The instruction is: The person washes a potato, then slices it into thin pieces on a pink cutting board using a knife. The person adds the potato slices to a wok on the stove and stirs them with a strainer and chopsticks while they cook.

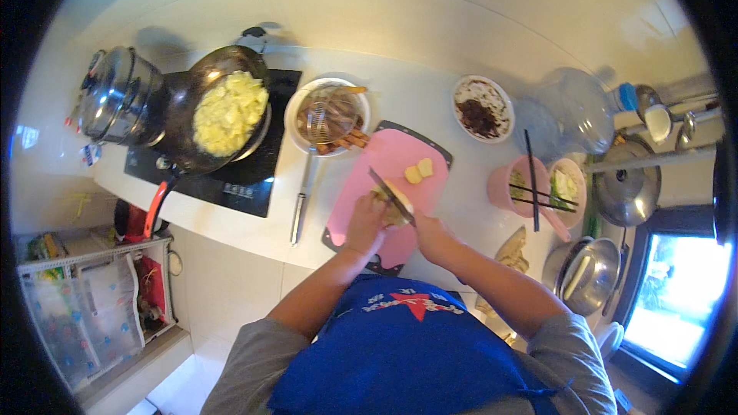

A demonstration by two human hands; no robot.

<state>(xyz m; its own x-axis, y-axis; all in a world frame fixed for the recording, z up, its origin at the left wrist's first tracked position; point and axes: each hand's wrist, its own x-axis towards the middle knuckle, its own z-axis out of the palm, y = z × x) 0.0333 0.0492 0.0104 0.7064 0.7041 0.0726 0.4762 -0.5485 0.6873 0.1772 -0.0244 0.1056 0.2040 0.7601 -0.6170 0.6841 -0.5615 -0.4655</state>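
Observation:
A pink cutting board [384, 161] with dark corners lies at the counter's front edge. My right hand [432, 235] grips the handle of a kitchen knife [391, 194], its blade pointing away and to the left. Under the blade sits a pale yellow piece with brownish skin, which looks like ginger [397, 214]. My left hand [367, 221] is closed on this piece with bent fingers, just left of the blade. Cut pale yellow ginger slices [419, 171] rest farther back on the board. The left fingertips are partly hidden.
At left, a wok [173, 127] of yellow chunks stands on a black cooktop [257, 192], beside a steel pot [123, 96]. Behind the board are a meat bowl [290, 119] with a strainer [319, 127] and a white bowl [503, 96]. Chopsticks [530, 177] cross pink containers [503, 188] at right.

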